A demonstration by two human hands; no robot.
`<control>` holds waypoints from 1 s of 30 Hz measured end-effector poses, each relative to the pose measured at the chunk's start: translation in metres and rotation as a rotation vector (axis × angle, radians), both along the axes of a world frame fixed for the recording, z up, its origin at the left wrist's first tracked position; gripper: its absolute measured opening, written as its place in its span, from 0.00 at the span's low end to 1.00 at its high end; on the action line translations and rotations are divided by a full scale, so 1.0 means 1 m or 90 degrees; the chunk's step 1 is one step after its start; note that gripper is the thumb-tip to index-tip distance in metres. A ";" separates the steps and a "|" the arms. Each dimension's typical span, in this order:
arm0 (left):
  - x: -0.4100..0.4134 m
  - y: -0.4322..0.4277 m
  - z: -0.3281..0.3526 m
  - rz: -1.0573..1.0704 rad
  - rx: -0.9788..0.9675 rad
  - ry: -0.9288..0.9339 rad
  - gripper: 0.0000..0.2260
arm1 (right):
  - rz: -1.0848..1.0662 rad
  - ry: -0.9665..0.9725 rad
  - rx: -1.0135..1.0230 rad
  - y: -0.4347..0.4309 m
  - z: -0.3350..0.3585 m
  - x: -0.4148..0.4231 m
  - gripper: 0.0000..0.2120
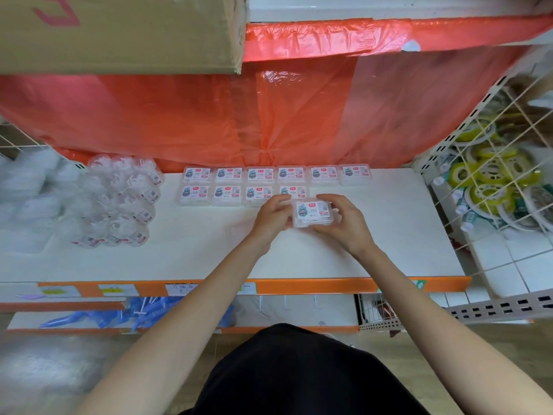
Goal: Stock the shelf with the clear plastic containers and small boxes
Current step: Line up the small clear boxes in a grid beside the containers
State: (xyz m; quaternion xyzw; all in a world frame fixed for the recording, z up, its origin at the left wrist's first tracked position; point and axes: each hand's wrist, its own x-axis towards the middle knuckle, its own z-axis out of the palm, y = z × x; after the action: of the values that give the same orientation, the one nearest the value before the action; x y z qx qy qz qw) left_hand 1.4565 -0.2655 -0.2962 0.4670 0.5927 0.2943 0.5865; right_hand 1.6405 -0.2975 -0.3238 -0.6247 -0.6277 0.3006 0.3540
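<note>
A small clear plastic box [312, 213] with a white label sits between both my hands, just above the white shelf [389, 235]. My left hand [270, 218] grips its left end and my right hand [344, 223] grips its right end. Behind it, two rows of the same small boxes [260, 182] lie flat along the back of the shelf; the front row ends just left of the held box. A pile of clear round containers [119, 202] lies at the shelf's left.
An orange plastic sheet [269, 115] hangs behind the shelf, with a cardboard box [119, 31] above at the left. A white wire basket [493, 181] of yellow-green items stands at the right. Blue items [134, 313] lie on the lower shelf.
</note>
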 end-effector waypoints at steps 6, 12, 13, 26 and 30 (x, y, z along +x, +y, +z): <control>0.009 -0.032 -0.034 -0.247 0.292 0.422 0.22 | -0.176 -0.108 -0.032 0.004 -0.023 0.024 0.32; 0.012 -0.055 -0.066 -0.391 0.403 0.576 0.28 | -0.134 -0.136 -0.067 0.010 -0.038 0.030 0.29; 0.011 -0.056 -0.070 -0.386 0.406 0.587 0.28 | -0.124 -0.172 -0.069 0.009 -0.041 0.029 0.28; 0.012 -0.054 -0.077 -0.369 0.421 0.607 0.27 | -0.053 -0.358 0.037 -0.006 -0.058 0.021 0.24; 0.012 -0.054 -0.078 -0.376 0.422 0.613 0.27 | -0.057 -0.347 0.016 0.006 -0.058 0.016 0.25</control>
State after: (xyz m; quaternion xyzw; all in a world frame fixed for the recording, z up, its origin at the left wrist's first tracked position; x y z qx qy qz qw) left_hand 1.4680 -0.3191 -0.3746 0.8457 0.5138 0.0459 0.1368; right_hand 1.6566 -0.2918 -0.3814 -0.7051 -0.6754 0.0977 0.1926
